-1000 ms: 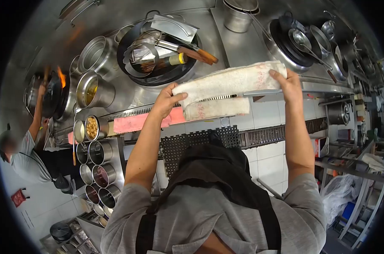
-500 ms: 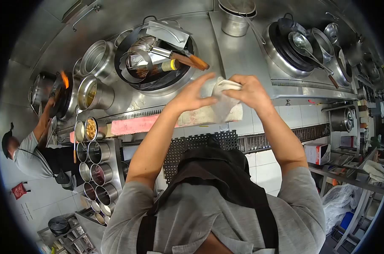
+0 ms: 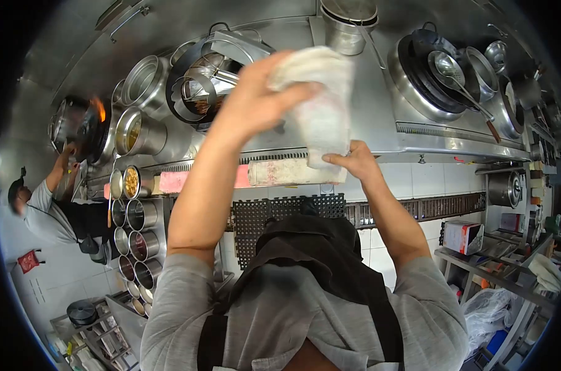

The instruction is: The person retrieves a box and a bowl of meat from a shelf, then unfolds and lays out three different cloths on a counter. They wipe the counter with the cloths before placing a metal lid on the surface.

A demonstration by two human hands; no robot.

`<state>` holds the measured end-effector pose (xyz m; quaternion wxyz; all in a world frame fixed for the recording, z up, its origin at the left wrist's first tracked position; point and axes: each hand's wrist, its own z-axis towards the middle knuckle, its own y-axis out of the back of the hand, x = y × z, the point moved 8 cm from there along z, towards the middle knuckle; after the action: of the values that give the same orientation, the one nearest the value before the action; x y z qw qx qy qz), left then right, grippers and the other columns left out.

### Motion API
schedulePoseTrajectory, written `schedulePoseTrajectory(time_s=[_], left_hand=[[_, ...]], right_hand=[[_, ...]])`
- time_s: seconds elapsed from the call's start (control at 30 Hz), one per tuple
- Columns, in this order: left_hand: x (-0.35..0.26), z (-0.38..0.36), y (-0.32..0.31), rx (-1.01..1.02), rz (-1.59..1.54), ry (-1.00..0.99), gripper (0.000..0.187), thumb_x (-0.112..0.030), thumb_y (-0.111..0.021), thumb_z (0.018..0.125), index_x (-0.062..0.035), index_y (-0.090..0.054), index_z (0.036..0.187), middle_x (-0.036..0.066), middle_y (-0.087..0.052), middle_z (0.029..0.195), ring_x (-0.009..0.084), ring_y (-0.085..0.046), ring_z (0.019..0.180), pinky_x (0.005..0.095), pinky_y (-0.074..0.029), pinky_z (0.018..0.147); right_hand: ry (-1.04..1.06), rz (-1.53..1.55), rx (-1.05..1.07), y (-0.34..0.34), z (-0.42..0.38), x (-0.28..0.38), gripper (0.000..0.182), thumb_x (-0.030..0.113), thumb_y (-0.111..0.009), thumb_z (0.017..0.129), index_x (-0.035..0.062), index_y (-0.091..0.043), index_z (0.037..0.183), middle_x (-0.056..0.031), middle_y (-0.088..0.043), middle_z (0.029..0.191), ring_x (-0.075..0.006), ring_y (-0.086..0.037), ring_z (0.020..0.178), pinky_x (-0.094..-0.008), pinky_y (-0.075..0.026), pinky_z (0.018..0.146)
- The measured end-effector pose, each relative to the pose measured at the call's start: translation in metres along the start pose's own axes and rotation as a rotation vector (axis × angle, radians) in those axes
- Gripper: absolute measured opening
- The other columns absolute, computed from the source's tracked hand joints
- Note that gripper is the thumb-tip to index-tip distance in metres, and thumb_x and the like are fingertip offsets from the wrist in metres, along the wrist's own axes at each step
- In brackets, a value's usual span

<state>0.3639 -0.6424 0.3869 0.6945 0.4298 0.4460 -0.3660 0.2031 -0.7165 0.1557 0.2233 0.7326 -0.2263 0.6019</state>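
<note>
A whitish cloth [image 3: 327,114] is stretched between my two hands above the front of the steel range. My left hand [image 3: 265,102] grips its upper end, thumb on the near side and the other fingers hidden behind it; this hand is slightly blurred. Lower down, my right hand [image 3: 359,162] pinches the cloth's bottom corner. Behind my left hand sits a wok [image 3: 180,106] loaded with wire strainers and metal tools, partly covered by my arm. Below the held cloth, a folded beige cloth [image 3: 274,173] lies along the range's front edge beside a pink cloth [image 3: 184,182].
A second burner with stacked pans and a ladle [image 3: 450,68] stands to the right. A tall pot [image 3: 348,31] is at the back. Left are a pot of yellowish liquid [image 3: 135,133] and several steel containers [image 3: 142,214]. A co-worker [image 3: 51,207] works by a flame at far left.
The cloth has gone from bunched in my right hand to spread out between both hands. My left hand has moved up and taken hold of it; my right hand has come down.
</note>
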Motion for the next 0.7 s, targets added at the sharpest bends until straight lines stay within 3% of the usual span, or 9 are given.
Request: schedulePoseTrajectory(time_s=[0.07,0.17,0.3,0.4,0.47,0.53,0.6,0.67,0.7], left_hand=[[0.025,-0.018,0.036,-0.155,-0.142,0.108,0.034,-0.012,-0.071,0.077,0.0029,-0.062,0.106,0.008,-0.068,0.094,0.0163,-0.064,0.086,0.0297,-0.049,0.078],[0.126,-0.069,0.073,-0.425,-0.346,0.338,0.041,-0.009,-0.070,0.078,0.0064,-0.056,0.113,0.011,-0.066,0.099,0.0186,-0.064,0.089,0.0311,-0.050,0.079],[0.259,-0.159,0.063,-0.571,-0.365,0.726,0.041,-0.009,-0.070,0.078,0.0029,-0.055,0.115,0.010,-0.066,0.102,0.0183,-0.063,0.088,0.0302,-0.050,0.075],[0.346,-0.210,0.047,-0.480,-0.313,0.926,0.038,-0.011,-0.071,0.078,-0.0044,-0.059,0.113,0.005,-0.067,0.100,0.0156,-0.062,0.086,0.0265,-0.048,0.066],[0.398,-0.233,0.036,-0.476,-0.289,0.981,0.039,-0.012,-0.071,0.078,-0.0044,-0.059,0.114,0.005,-0.067,0.097,0.0157,-0.062,0.082,0.0269,-0.048,0.065],[0.443,-0.248,0.037,-0.324,0.151,0.955,0.040,-0.014,-0.071,0.077,-0.0014,-0.059,0.114,0.007,-0.067,0.098,0.0173,-0.063,0.083,0.0288,-0.049,0.069],[0.446,-0.243,0.043,-0.311,0.221,0.922,0.041,-0.017,-0.071,0.075,0.0007,-0.060,0.111,0.012,-0.068,0.100,0.0218,-0.065,0.086,0.0315,-0.050,0.076],[0.408,-0.226,0.042,-0.172,0.454,0.902,0.052,-0.027,-0.074,0.070,0.0012,-0.060,0.112,0.020,-0.066,0.105,0.0313,-0.064,0.099,0.0363,-0.048,0.087],[0.399,-0.225,0.045,-0.220,0.442,0.874,0.049,-0.031,-0.073,0.070,0.0000,-0.062,0.107,0.022,-0.066,0.101,0.0349,-0.063,0.097,0.0393,-0.048,0.086]], right_hand=[[-0.105,0.008,0.045,-0.005,-0.008,-0.018,0.035,0.019,-0.081,0.068,-0.0036,-0.068,0.092,-0.0077,-0.068,0.083,-0.0148,-0.063,0.080,-0.0269,-0.049,0.075],[-0.077,-0.010,-0.025,0.008,-0.019,-0.042,0.026,0.013,-0.074,0.071,-0.0045,-0.067,0.089,-0.0083,-0.066,0.082,-0.0146,-0.060,0.073,-0.0266,-0.048,0.072],[-0.119,0.075,-0.076,0.024,-0.010,-0.076,0.031,0.013,-0.073,0.070,-0.0034,-0.064,0.095,-0.0085,-0.066,0.084,-0.0158,-0.061,0.077,-0.0278,-0.048,0.071],[-0.289,-0.137,-0.083,0.032,0.011,-0.123,0.029,0.012,-0.072,0.069,-0.0027,-0.065,0.092,-0.0085,-0.067,0.085,-0.0154,-0.061,0.078,-0.0280,-0.048,0.072],[-0.302,-0.154,-0.059,0.032,0.020,-0.164,0.031,0.015,-0.072,0.068,-0.0022,-0.065,0.093,-0.0115,-0.068,0.085,-0.0179,-0.062,0.077,-0.0299,-0.049,0.071],[-0.312,-0.509,-0.159,0.045,0.022,-0.190,0.034,0.017,-0.072,0.067,-0.0023,-0.064,0.094,-0.0149,-0.067,0.084,-0.0217,-0.063,0.075,-0.0319,-0.049,0.071],[-0.315,-0.438,-0.162,0.044,0.019,-0.192,0.036,0.019,-0.072,0.067,-0.0015,-0.064,0.096,-0.0163,-0.066,0.082,-0.0242,-0.063,0.075,-0.0331,-0.049,0.070],[-0.257,-0.389,-0.187,0.044,0.016,-0.184,0.035,0.015,-0.071,0.067,-0.0013,-0.064,0.098,-0.0154,-0.066,0.082,-0.0235,-0.063,0.075,-0.0335,-0.049,0.070],[-0.250,-0.393,-0.176,0.045,0.016,-0.185,0.035,0.015,-0.071,0.067,-0.0013,-0.064,0.098,-0.0154,-0.066,0.082,-0.0235,-0.063,0.075,-0.0335,-0.049,0.070]])
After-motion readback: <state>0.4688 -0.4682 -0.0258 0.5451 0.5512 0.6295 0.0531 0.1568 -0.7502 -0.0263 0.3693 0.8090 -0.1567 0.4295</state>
